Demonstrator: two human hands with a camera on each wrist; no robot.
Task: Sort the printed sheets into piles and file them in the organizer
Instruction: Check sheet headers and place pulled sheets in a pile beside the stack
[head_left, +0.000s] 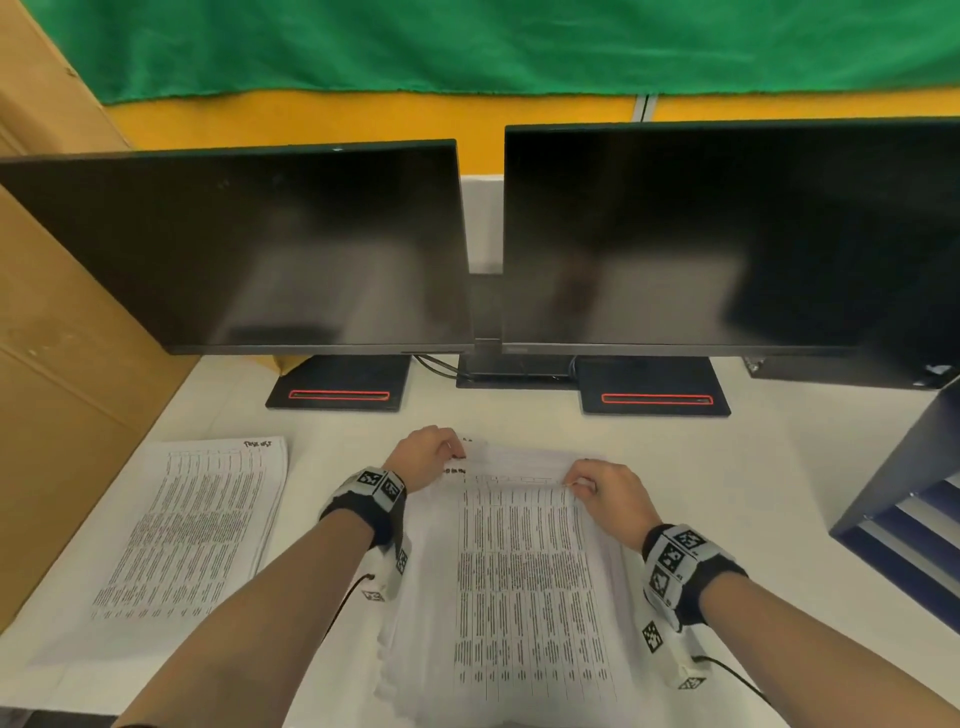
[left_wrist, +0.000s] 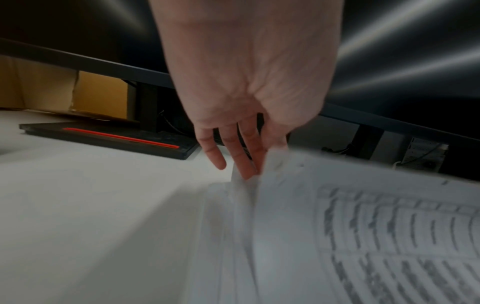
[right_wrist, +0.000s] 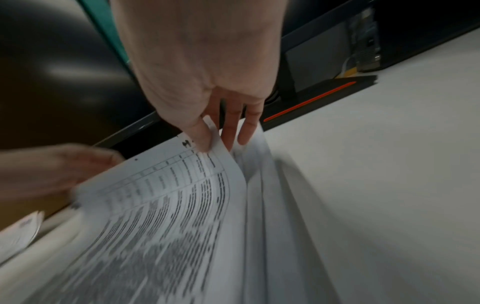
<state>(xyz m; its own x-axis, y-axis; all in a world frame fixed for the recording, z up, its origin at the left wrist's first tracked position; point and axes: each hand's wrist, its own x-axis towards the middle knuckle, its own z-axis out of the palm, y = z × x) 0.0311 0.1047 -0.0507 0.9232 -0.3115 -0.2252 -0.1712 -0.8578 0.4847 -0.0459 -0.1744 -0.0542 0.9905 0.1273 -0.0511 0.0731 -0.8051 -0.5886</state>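
White and plain, the counter (head_left: 727, 467) carries everything, and nearest the person on it lies the main stack of printed sheets (head_left: 524, 597), its dense columns of text facing up. At the stack's far edge the top sheet (right_wrist: 166, 205) is lifted and curved away from the pages under it. The right hand (head_left: 605, 493) holds that sheet's far right corner, thumb on the printed face and fingers (right_wrist: 244, 131) behind it. The left hand (head_left: 423, 454) is at the stack's far left corner, its fingers (left_wrist: 244, 156) reaching down into the paper edges with the raised sheet against them; the wrist view is blurred, so how firm that grip is cannot be told, though the fingers curl around the corner in the head view. Both wrists wear black bands with black-and-white marker tags. Left of the stack, apart from it, a second pile of printed sheets (head_left: 192, 525) lies flat, with a handwritten note at its far right corner. Right of the stack, at the counter's edge, stands a dark blue organizer (head_left: 904, 499) with slanted shelves. Beyond the stack sit two black monitor bases with red stripes, and above them the left monitor (head_left: 234, 249) and the right monitor (head_left: 727, 234), both dark. Behind these are a yellow wall and a green cloth (head_left: 493, 47); brown cardboard (head_left: 47, 338) stands far left of the stack.
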